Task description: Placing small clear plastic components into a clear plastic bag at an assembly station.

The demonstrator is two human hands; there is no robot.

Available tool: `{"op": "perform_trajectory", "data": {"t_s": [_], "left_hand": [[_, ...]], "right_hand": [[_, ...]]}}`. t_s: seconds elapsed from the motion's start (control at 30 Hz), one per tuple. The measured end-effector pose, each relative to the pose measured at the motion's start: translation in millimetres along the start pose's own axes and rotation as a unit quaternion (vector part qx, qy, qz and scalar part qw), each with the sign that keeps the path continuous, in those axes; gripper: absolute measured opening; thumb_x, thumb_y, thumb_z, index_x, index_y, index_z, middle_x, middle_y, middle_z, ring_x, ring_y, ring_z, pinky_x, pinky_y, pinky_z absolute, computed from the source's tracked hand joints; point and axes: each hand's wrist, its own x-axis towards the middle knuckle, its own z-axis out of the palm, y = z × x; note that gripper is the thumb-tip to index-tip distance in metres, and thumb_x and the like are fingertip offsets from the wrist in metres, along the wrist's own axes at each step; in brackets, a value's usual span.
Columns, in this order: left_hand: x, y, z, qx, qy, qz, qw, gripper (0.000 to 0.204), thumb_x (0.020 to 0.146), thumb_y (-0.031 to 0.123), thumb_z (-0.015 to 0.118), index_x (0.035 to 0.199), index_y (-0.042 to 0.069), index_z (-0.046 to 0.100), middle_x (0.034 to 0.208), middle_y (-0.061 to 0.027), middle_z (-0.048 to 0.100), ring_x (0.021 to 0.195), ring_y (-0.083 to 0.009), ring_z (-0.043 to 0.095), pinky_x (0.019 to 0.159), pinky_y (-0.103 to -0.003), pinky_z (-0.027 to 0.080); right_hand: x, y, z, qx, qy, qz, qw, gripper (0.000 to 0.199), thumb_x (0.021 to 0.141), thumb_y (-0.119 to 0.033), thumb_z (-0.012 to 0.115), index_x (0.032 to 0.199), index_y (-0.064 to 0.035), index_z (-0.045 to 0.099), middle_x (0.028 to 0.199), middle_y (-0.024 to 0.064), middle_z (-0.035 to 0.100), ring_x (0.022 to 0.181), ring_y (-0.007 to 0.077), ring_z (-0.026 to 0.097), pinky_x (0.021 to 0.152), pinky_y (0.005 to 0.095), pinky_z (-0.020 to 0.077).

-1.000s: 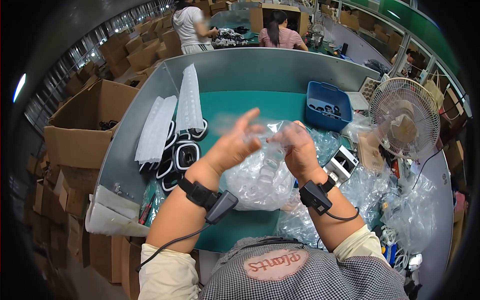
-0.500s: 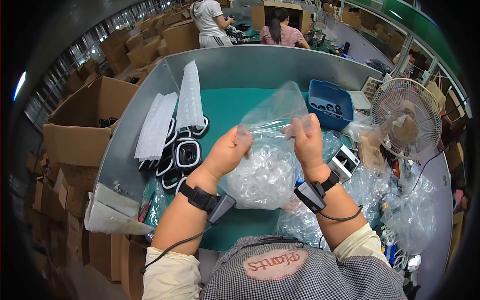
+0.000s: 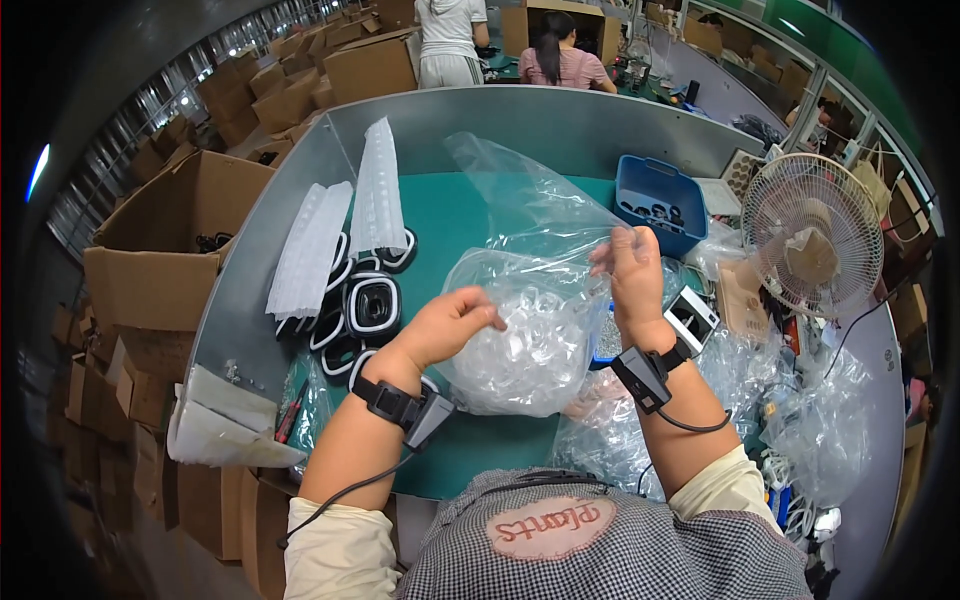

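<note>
A clear plastic bag point(image 3: 525, 300) full of small clear pieces hangs above the green table top point(image 3: 450, 215). My left hand point(image 3: 448, 325) rests against the bag's lower left side, fingers curled on the plastic. My right hand point(image 3: 635, 270) pinches the bag's upper right edge. The loose top of the bag stands up behind both hands. Each wrist carries a black band with a cable.
Black and white oval parts point(image 3: 372, 303) lie in a row at the left, under white bubble sheets point(image 3: 310, 250). A blue bin point(image 3: 658, 203) sits at the back right, a white fan point(image 3: 810, 235) beside it. Cardboard boxes point(image 3: 170, 240) stand left. Two people work beyond the table.
The bag has opened out and its top has lifted. My left hand has dropped from the bag's top to its lower left side; my right hand stays on the upper right edge.
</note>
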Motion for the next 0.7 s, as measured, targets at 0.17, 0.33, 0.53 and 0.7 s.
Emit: {"op": "perform_trajectory", "data": {"t_s": [0.17,0.33,0.53,0.7], "left_hand": [[-2,7,18,0.183,0.274,0.021,0.944,0.027,0.091,0.027,0.065,0.102,0.004,0.056,0.073,-0.0099,0.060,0.068,-0.0198,0.060,0.063,-0.035,0.048],[-10,15,20,0.288,0.191,-0.013,0.938,0.026,0.083,0.027,0.072,0.093,0.005,0.062,0.075,-0.0115,0.061,0.067,-0.0238,0.059,0.063,-0.035,0.048],[-17,14,8,0.304,0.057,-0.160,0.937,0.029,0.083,0.033,0.069,0.086,0.004,0.069,0.087,-0.0174,0.066,0.079,-0.0364,0.062,0.071,-0.043,0.048],[-21,10,5,0.235,0.156,-0.081,0.956,0.030,0.083,0.033,0.069,0.089,0.004,0.070,0.089,-0.0192,0.065,0.082,-0.0355,0.062,0.073,-0.041,0.048]], "right_hand": [[-5,-1,0,-0.026,0.001,0.026,0.999,0.021,0.101,-0.023,0.052,0.092,-0.0041,0.045,0.077,0.0124,0.066,0.068,0.0164,0.062,0.067,0.0283,0.0509],[-5,1,-5,-0.044,0.000,0.039,0.998,0.022,0.100,-0.022,0.053,0.092,-0.0034,0.046,0.078,0.0128,0.066,0.075,0.0176,0.065,0.072,0.0291,0.0505],[-8,15,-9,-0.146,-0.093,0.090,0.981,0.019,0.099,-0.019,0.055,0.089,-0.0039,0.049,0.081,0.0106,0.069,0.077,0.0134,0.061,0.071,0.0272,0.0470],[-8,14,-10,-0.132,-0.089,0.082,0.984,0.016,0.098,-0.017,0.055,0.089,-0.0052,0.049,0.084,0.0105,0.071,0.077,0.0116,0.060,0.070,0.0259,0.0457]]}}
